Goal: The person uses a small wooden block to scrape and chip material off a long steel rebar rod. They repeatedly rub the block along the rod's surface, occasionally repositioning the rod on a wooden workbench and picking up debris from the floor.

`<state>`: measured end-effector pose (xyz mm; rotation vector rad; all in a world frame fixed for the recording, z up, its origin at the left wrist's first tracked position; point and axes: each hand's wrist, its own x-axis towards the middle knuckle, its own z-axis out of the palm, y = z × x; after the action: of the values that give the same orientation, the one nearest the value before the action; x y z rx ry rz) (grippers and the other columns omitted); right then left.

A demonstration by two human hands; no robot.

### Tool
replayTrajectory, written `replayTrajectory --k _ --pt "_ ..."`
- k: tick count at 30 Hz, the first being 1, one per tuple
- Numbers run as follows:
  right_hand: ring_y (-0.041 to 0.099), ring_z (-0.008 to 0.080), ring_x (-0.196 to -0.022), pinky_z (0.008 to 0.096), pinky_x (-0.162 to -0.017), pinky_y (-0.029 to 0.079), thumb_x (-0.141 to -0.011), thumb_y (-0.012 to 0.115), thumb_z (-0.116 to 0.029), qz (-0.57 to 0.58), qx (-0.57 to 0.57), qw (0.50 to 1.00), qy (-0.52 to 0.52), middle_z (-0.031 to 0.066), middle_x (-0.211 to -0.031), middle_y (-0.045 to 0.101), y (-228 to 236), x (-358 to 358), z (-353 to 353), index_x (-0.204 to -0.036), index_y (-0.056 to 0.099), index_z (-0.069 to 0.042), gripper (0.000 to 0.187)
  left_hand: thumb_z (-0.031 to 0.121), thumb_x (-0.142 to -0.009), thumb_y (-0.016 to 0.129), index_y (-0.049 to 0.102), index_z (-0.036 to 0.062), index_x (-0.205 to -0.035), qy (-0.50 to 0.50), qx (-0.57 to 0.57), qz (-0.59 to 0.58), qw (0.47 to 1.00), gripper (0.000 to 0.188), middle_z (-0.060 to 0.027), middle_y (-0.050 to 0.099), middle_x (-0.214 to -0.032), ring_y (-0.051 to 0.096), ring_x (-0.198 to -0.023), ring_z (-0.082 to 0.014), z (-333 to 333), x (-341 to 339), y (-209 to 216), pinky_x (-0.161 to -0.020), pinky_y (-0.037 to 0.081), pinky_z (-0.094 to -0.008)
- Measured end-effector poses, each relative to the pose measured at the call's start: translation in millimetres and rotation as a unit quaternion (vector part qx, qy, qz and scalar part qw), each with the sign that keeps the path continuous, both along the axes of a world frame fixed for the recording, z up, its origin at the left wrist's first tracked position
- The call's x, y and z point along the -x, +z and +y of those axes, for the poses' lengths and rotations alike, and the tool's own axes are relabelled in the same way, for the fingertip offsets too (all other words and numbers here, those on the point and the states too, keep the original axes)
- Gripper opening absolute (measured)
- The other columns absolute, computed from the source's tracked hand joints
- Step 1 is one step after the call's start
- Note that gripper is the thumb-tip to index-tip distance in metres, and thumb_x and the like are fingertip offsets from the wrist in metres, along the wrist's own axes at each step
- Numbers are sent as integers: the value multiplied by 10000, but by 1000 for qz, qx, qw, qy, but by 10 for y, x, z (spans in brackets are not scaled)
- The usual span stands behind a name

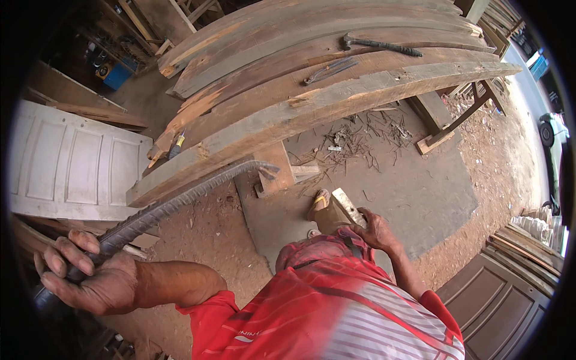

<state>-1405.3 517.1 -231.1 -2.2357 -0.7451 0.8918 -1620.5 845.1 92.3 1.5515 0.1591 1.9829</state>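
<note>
My left hand (90, 273) is wrapped round a dark ribbed steel pry bar (180, 195). The bar slants up to the right, and its bent, forked tip hangs in front of the near wooden beam (360, 90). Low beside my right leg, my right hand (376, 231) grips a short, pale, flat strip (347, 205) by one end; its material is unclear. On the beams lie a hammer (384, 45) with a dark handle and a small bundle of thin metal pieces (330, 70). A yellow-handled tool (177, 146) rests at the beams' left end.
Several thick beams lie side by side on wooden trestles (282, 171). Nails and debris (366, 141) litter a dark sheet (414, 204) on the floor. A white panelled door (72, 162) lies at left, a brown one (498, 306) at lower right. A vehicle (552, 150) stands at far right.
</note>
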Motion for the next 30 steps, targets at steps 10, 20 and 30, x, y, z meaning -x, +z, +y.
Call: replayTrajectory --k 10,20,30 --pt "638 384 -1126 424 -954 506 -882 705 -294 -27 -116 986 -117 256 -1170 651 578 -673 962 -1311 541 32 563 252 -992 530 485 -69 -1136 87 8 -3 996 355 27 340 -704 352 -578 -93 877 -834 11 -557 352 -270" --pt "590 403 -1205 451 -1004 475 -917 674 -301 -127 -112 965 -200 280 -1305 587 403 -1445 1851 -1425 448 10 638 293 -995 565 449 -104 -1206 80 12 64 995 464 -41 416 -778 409 -643 -138 1426 -1380 62 -632 412 -338" --pt "596 419 -1190 447 -987 478 -968 575 -400 -141 -88 945 -280 309 -1286 589 434 -1323 2203 -1450 432 0 643 381 -1008 494 442 113 -758 -522 4 75 849 370 34 462 -702 409 -475 -54 2350 -1182 35 -533 394 -207"
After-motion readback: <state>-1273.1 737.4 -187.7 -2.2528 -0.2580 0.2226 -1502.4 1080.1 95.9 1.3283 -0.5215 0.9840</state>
